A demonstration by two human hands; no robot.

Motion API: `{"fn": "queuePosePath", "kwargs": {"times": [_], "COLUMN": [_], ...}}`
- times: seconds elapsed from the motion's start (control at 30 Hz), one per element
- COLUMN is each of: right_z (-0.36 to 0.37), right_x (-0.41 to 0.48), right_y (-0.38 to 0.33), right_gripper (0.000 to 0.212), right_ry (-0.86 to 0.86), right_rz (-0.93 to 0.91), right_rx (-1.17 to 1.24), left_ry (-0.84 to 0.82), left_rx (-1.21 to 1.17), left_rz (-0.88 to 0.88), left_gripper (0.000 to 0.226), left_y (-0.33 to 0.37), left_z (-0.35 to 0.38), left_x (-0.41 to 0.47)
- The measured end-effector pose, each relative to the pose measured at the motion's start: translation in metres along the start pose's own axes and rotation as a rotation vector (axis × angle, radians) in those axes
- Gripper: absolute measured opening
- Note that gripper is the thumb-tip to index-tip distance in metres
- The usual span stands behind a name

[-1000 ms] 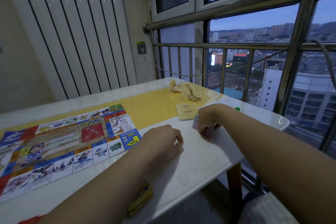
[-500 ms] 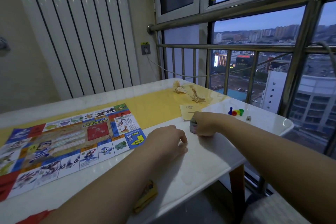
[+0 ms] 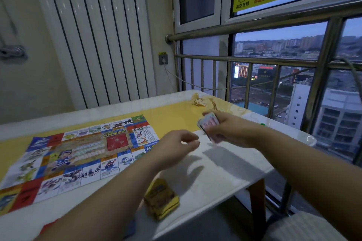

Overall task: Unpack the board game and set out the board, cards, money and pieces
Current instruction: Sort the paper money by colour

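Right hand (image 3: 231,133): my fingers and thumb curl round the stack of play money (image 3: 209,125), held clear of the table (image 3: 225,172).
Left hand (image 3: 176,147): my fingers loosely curled, holding nothing, just beside the stack, not touching it.
Board (image 3: 78,152): flat on the table, left of both hands.
Yellow box (image 3: 162,199): at the near edge.
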State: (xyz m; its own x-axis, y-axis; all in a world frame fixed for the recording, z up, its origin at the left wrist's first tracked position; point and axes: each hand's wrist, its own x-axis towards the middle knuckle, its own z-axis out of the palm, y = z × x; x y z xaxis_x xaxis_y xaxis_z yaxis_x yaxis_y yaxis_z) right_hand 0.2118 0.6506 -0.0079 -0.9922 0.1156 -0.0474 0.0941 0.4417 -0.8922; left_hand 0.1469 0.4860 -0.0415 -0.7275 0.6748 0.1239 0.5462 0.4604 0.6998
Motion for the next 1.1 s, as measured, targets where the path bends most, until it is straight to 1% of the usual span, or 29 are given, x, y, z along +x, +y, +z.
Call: {"fn": "queuePosePath", "kwargs": {"times": [0.03,0.1,0.13,0.17,0.23,0.33,0.47,0.53,0.6,0.67,0.73,0.77,0.8,0.83,0.9,0.97,1.03,1.1], "right_z": [0.003,0.011,0.017,0.025,0.045,0.083,0.13,0.152,0.173,0.192,0.207,0.212,0.214,0.215,0.211,0.207,0.208,0.213], "right_x": [-0.006,-0.016,-0.023,-0.029,-0.04,-0.048,-0.052,-0.054,-0.054,-0.052,-0.05,-0.05,-0.05,-0.052,-0.055,-0.056,-0.057,-0.055], "right_y": [-0.012,-0.037,-0.048,-0.058,-0.073,-0.082,-0.083,-0.082,-0.079,-0.077,-0.078,-0.079,-0.08,-0.082,-0.086,-0.092,-0.098,-0.102], "right_gripper": [0.038,0.034,0.032,0.032,0.034,0.041,0.049,0.048,0.05,0.054,0.052,0.05,0.053,0.062,0.086,0.105,0.114,0.116], "right_ry": [-0.006,-0.029,-0.041,-0.055,-0.086,-0.103,-0.142,-0.137,-0.075,-0.038,0.001,0.028,0.05,0.047,-0.03,-0.081,-0.126,-0.202], "right_rz": [-0.028,-0.092,-0.119,-0.148,-0.198,-0.271,-0.353,-0.388,-0.47,-0.525,-0.586,-0.627,-0.673,-0.711,-0.765,-0.799,-0.815,-0.788], "right_rx": [0.066,0.157,0.183,0.187,0.175,0.215,0.266,0.188,0.011,-0.149,-0.366,-0.473,-0.536,-0.553,-0.56,-0.664,-0.752,-0.744], "left_ry": [0.007,0.008,0.022,0.032,0.032,0.045,0.121,0.188,0.274,0.376,0.455,0.478,0.488,0.492,0.469,0.445,0.422,0.381], "left_rx": [-0.201,-0.617,-0.769,-0.874,-0.992,-1.092,-1.203,-1.335,-1.458,-1.522,-1.546,-1.555,-1.563,-1.566,-1.559,-1.526,-1.447,-1.328], "left_rz": [-0.044,-0.142,-0.165,-0.171,-0.148,-0.104,-0.083,-0.066,-0.056,-0.068,-0.113,-0.144,-0.177,-0.215,-0.266,-0.285,-0.297,-0.308], "left_gripper": [0.031,0.033,0.035,0.037,0.037,0.033,0.036,0.035,0.031,0.029,0.028,0.029,0.029,0.029,0.027,0.023,0.021,0.02], "left_y": [0.003,0.009,0.011,0.012,0.013,0.012,0.002,-0.006,-0.013,-0.021,-0.029,-0.034,-0.038,-0.042,-0.047,-0.049,-0.049,-0.049], "left_z": [-0.007,-0.02,-0.027,-0.033,-0.043,-0.05,-0.056,-0.06,-0.061,-0.062,-0.064,-0.066,-0.069,-0.072,-0.079,-0.084,-0.084,-0.083], "left_x": [-0.007,-0.023,-0.032,-0.04,-0.06,-0.092,-0.13,-0.144,-0.155,-0.163,-0.169,-0.172,-0.176,-0.179,-0.186,-0.192,-0.196,-0.198]}}
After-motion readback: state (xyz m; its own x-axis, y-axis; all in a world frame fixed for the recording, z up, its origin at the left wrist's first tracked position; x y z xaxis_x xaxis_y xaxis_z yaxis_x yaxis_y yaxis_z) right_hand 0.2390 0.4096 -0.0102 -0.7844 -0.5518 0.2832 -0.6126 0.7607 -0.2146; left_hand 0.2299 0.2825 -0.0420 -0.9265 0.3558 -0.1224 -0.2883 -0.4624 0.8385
